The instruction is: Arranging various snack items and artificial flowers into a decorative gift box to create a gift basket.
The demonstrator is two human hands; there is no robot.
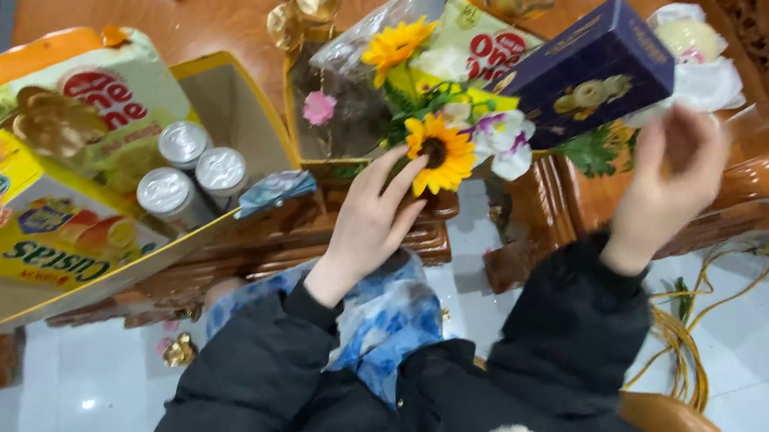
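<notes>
Black padded jacket sleeves [258,384], bare hands [368,223], blue patterned cloth [389,316] across the lap

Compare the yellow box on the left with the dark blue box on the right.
The yellow box lies in an open carton beside three cans; the dark blue box is tilted up among the flowers. No hand is near the yellow box; the right hand is raised just below the dark blue box. Both are rectangular printed food packages.

1. Open gap betw left hand [368,223] & right hand [665,181]; white floor [472,264] below.
2. Sunflowers [438,150] block fwd reach.
3. Blue box [590,72] crowds right side.
4. Cans [187,168], snack packs fill yellow box [232,97] at left.
</notes>
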